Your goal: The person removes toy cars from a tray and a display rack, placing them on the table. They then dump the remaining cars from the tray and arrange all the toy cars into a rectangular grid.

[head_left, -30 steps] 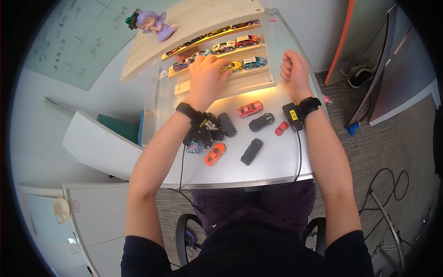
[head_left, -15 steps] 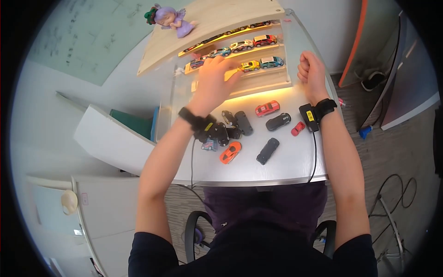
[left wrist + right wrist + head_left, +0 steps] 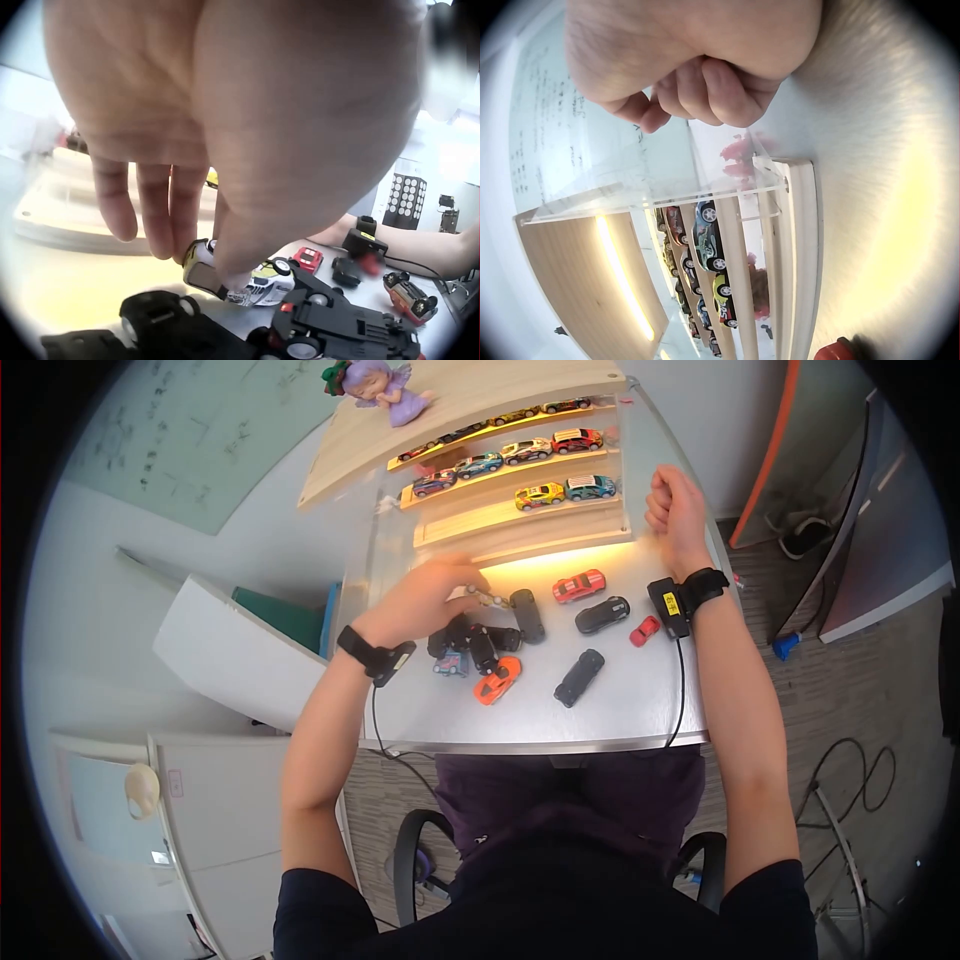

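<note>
Low over the jumbled toy cars, the left hand [image 3: 428, 598] has its thumb and a fingertip at a white and yellow car [image 3: 486, 598], pinching it. The left wrist view shows this white and yellow car [image 3: 259, 289] among dark upturned cars [image 3: 337, 326], partly behind the thumb. A wooden display shelf [image 3: 465, 530] holds rows of small cars; on its third row a yellow car [image 3: 540, 496] and a teal car [image 3: 590, 487] stand side by side at the right. Beside the shelf, the right hand [image 3: 677, 515] has its fingers curled and holds nothing.
Red cars [image 3: 579, 586] [image 3: 644, 631], black cars [image 3: 602, 615] [image 3: 578, 678] and an orange car [image 3: 498, 681] lie on the grey table [image 3: 630, 700]. A purple figurine [image 3: 400, 400] sits on the shelf's top board. Cables run over the table's front edge.
The left hand has come down from the third shelf row to the heap of cars and now grips the white and yellow one. The right hand stays beside the shelf, fingers still curled.
</note>
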`<state>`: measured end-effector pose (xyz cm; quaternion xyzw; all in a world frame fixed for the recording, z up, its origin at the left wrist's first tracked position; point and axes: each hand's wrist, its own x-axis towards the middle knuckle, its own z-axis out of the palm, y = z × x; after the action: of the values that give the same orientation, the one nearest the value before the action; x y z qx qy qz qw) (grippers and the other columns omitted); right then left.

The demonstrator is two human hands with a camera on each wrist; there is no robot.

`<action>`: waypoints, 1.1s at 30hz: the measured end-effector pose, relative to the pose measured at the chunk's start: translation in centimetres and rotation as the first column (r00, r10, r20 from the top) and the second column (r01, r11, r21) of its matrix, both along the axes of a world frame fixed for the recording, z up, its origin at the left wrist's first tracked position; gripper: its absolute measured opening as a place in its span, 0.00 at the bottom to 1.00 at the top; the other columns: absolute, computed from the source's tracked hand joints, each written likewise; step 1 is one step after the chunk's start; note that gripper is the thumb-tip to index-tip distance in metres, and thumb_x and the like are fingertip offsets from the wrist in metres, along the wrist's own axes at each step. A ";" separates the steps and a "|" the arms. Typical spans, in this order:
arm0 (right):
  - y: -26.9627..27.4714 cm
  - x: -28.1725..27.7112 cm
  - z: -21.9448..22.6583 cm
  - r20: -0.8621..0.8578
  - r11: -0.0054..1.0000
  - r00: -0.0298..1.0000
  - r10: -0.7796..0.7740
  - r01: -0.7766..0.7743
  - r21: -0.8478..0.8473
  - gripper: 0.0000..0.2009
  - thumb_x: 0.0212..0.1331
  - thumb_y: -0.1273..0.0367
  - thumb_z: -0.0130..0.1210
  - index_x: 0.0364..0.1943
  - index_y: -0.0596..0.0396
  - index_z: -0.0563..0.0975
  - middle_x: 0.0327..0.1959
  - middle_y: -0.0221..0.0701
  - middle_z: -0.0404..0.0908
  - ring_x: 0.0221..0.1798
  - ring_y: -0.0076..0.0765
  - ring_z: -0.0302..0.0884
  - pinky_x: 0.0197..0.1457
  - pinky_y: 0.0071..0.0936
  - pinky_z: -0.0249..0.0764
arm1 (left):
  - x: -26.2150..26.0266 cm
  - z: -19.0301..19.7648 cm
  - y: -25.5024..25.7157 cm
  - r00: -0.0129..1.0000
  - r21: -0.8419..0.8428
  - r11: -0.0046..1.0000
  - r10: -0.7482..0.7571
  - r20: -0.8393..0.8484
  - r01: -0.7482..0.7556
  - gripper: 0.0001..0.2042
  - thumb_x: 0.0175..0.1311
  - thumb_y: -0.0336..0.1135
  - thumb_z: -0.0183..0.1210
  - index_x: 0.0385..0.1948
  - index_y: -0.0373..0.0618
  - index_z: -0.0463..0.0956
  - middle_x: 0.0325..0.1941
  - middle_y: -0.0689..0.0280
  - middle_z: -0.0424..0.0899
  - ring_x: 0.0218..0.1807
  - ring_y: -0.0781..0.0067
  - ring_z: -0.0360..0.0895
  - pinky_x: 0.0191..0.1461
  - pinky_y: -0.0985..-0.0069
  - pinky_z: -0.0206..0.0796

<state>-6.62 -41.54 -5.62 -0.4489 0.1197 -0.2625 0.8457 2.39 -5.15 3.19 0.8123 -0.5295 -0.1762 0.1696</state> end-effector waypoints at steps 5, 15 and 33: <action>0.0 0.1 -0.2 0.009 1.000 1.000 0.007 -0.007 0.012 0.13 0.79 0.64 0.55 0.32 0.47 0.72 0.19 0.13 0.53 0.17 0.13 0.46 0.21 0.22 0.45 | -0.2 0.7 0.1 0.959 0.161 0.960 0.252 -0.132 -0.230 0.10 0.74 0.25 0.65 0.54 0.41 0.83 0.46 0.56 0.86 0.52 0.57 0.85 0.58 0.64 0.77; 0.0 0.1 0.0 -0.001 1.000 1.000 0.004 -0.004 0.002 0.13 0.79 0.64 0.55 0.32 0.47 0.72 0.19 0.14 0.53 0.17 0.13 0.45 0.21 0.22 0.45 | -1.2 -1.4 -0.1 0.965 -0.129 0.989 0.103 0.242 -0.073 0.11 0.69 0.29 0.70 0.50 0.41 0.83 0.45 0.56 0.88 0.52 0.51 0.85 0.58 0.60 0.77; -0.1 0.0 -0.2 0.008 1.000 1.000 0.007 -0.007 -0.005 0.13 0.80 0.63 0.54 0.32 0.47 0.72 0.19 0.13 0.52 0.17 0.13 0.46 0.21 0.22 0.45 | 4.1 -0.8 -6.7 0.810 -0.293 0.950 0.258 0.526 -0.113 0.14 0.67 0.29 0.70 0.53 0.44 0.85 0.47 0.59 0.89 0.54 0.53 0.85 0.60 0.58 0.76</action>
<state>-6.60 -41.67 -5.79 -0.4505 0.1141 -0.2615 0.8459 6.51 -11.80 2.39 0.8485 -0.4911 0.1536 0.1240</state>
